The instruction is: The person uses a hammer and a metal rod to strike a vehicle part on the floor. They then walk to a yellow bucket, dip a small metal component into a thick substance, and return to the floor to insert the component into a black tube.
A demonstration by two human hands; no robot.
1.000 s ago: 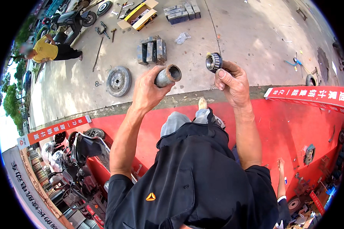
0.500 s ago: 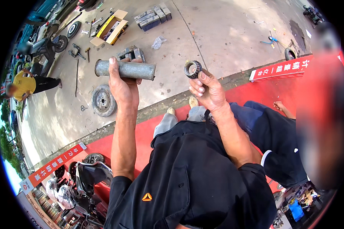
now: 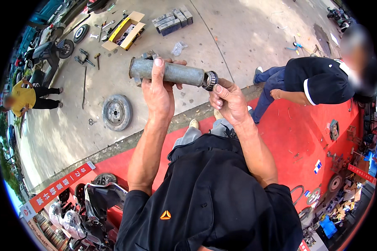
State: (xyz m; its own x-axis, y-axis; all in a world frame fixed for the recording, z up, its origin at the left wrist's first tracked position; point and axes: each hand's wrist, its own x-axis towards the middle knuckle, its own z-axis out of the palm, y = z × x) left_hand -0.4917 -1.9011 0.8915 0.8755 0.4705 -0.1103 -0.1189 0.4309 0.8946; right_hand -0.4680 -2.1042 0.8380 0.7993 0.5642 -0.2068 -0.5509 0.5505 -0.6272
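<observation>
My left hand [image 3: 160, 90] is wrapped round a grey metal tube [image 3: 182, 74], the thumb lying across its top. The tube is held in the air, nearly level, its right end slightly lower. Against that right end sits a dark roller bearing [image 3: 210, 80], its rollers showing round the rim. Between thumb and fingers my right hand [image 3: 230, 100] grips the bearing from the right. Whether the bearing is partly inside the tube or only touches its end, I cannot tell.
Below lies a small wheel [image 3: 117, 112] on the concrete. Farther off are an open carton [image 3: 125, 33], dark boxes [image 3: 171, 21] and a hammer [image 3: 97, 60]. A person in a dark shirt [image 3: 318, 79] stands at right on the red mat [image 3: 280, 142]; another in yellow [image 3: 24, 97] is far left.
The tube has moved right and tilted, its end now meeting the bearing, which has turned in my right hand. The person in the dark shirt has moved away from my side.
</observation>
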